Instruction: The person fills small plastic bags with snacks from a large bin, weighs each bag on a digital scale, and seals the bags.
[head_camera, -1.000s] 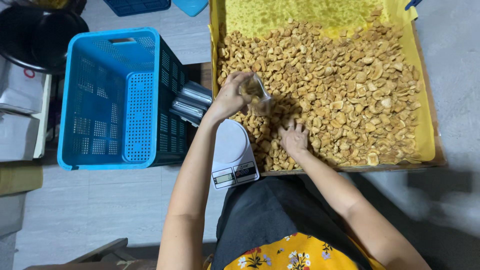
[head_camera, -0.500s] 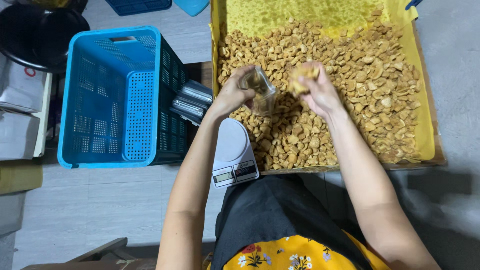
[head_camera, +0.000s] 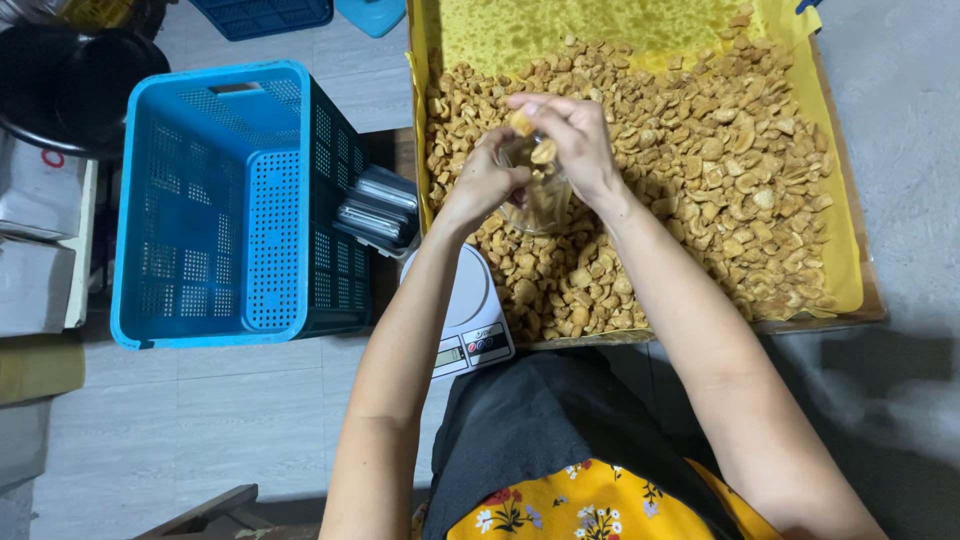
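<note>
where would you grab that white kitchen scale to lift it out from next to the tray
Grip the white scale by its front edge near the display, coming from the person's side. Its far end is tucked under the left arm, and the yellow-lined tray and blue crate flank it.

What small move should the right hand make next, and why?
Probably open the fingers and let the pieces drop into the clear jar. The right hand sits directly over its mouth, pinching snack pieces, while the left hand holds the jar above the tray of snacks.
</note>
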